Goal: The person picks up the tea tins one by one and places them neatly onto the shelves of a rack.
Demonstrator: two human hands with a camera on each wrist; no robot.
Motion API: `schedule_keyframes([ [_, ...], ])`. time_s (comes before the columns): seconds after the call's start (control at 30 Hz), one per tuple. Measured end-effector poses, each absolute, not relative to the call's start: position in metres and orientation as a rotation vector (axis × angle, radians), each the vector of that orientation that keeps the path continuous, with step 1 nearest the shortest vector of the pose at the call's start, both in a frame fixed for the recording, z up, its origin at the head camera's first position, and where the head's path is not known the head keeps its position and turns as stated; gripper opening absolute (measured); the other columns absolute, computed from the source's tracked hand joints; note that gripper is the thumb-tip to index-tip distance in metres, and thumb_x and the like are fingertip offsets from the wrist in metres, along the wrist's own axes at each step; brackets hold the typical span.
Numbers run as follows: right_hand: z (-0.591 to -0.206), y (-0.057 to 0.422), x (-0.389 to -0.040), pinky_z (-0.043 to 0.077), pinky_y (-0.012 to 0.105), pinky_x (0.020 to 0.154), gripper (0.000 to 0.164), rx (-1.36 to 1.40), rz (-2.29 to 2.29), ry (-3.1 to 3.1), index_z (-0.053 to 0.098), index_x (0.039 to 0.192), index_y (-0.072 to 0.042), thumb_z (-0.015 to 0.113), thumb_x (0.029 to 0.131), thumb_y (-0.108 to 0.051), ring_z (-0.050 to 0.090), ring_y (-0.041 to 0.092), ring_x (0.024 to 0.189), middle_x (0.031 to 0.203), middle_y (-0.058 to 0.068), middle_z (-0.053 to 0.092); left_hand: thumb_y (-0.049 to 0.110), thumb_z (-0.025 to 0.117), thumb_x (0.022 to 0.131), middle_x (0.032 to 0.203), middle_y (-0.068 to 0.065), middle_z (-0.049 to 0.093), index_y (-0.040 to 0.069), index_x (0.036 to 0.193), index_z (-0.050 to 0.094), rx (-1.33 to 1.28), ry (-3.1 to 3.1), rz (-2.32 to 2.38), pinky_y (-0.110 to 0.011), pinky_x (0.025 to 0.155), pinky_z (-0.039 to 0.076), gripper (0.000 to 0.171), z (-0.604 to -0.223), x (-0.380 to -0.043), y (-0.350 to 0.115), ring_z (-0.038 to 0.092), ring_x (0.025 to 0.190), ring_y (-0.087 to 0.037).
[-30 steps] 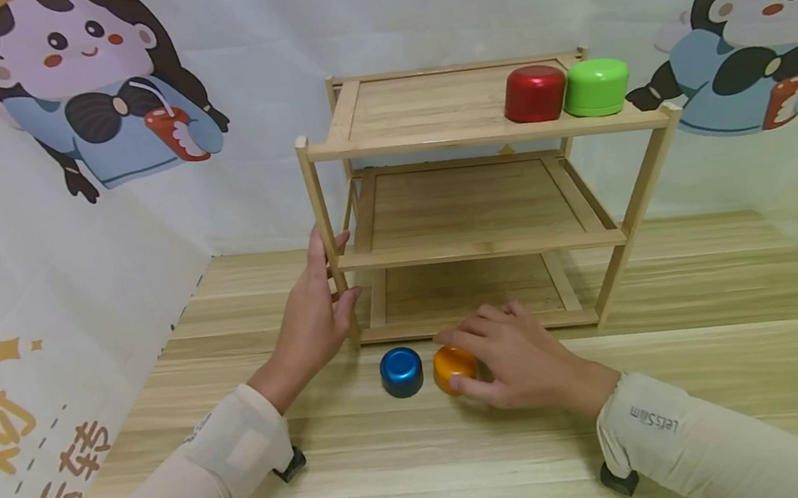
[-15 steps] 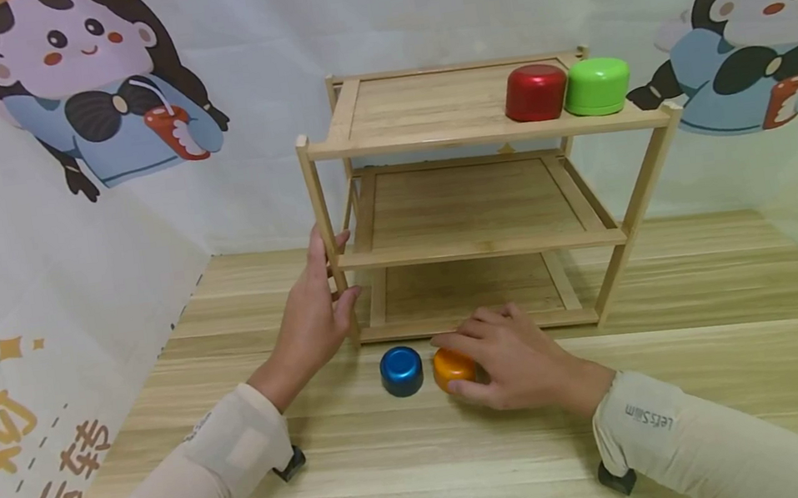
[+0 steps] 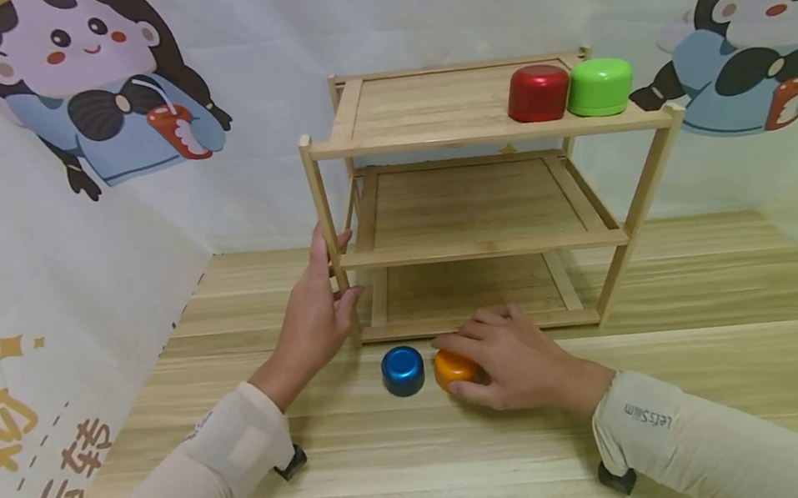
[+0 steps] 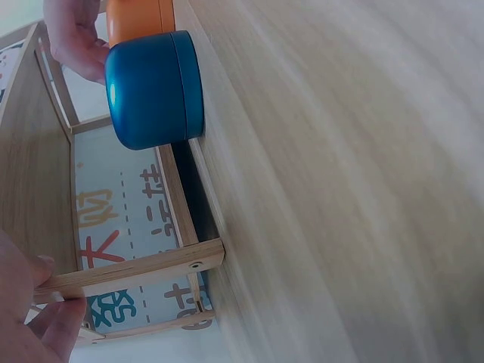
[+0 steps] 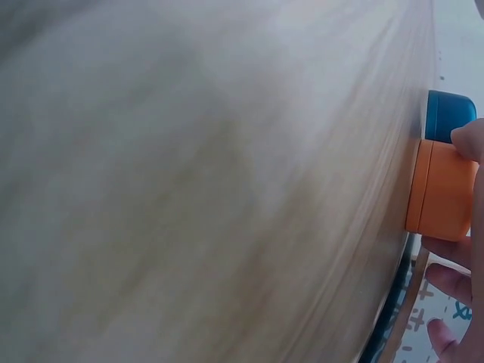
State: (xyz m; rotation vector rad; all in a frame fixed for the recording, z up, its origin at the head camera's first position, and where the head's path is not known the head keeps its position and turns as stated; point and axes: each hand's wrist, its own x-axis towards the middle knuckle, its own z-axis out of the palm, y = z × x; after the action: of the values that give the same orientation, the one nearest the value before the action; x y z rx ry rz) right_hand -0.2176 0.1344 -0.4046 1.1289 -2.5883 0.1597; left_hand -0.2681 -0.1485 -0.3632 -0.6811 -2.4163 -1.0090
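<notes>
My left hand (image 3: 308, 316) grips the front left post (image 3: 318, 192) of a three-tier wooden shelf rack, thumb and fingers on either side of it. In front of the rack, my right hand (image 3: 520, 361) holds a small orange canister (image 3: 452, 366) between thumb and forefinger; the other fingers spread toward the bottom tier. The right wrist view shows the orange canister (image 5: 445, 189) upright at the tabletop. Just left of it stands a matching blue canister (image 3: 403, 371), which no hand touches. In the left wrist view the blue canister (image 4: 151, 91) partly hides the orange one.
A red canister (image 3: 537, 93) and a green canister (image 3: 601, 87) stand side by side at the front right of the rack's top tier (image 3: 426, 107). The middle tier (image 3: 468, 202) overhangs the bottom tier (image 3: 472, 290). A printed cloth backdrop (image 3: 264, 31) closes off the back and sides.
My right hand has shifted very slightly left around the orange canister. The left hand, the rack and the other canisters stay as they were.
</notes>
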Motion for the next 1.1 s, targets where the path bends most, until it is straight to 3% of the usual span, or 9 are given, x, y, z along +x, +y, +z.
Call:
schedule_keyframes([
  [1.1,-0.4061,0.1347,-0.2172,0.048,0.051,0.092,0.051,1.163,0.164,-2.613,0.064,0.137,-0.027,0.061,0.095,-0.057,0.06,0.019,0.112,0.12,-0.004,0.072,-0.002,0.069,0.094,0.162,-0.006,0.041,0.028,0.164,0.003,-0.678,-2.416,-1.004,-0.043,0.085,0.065,0.1,-0.3644,-0.2683,-0.1484,0.062,0.124,-0.037],
])
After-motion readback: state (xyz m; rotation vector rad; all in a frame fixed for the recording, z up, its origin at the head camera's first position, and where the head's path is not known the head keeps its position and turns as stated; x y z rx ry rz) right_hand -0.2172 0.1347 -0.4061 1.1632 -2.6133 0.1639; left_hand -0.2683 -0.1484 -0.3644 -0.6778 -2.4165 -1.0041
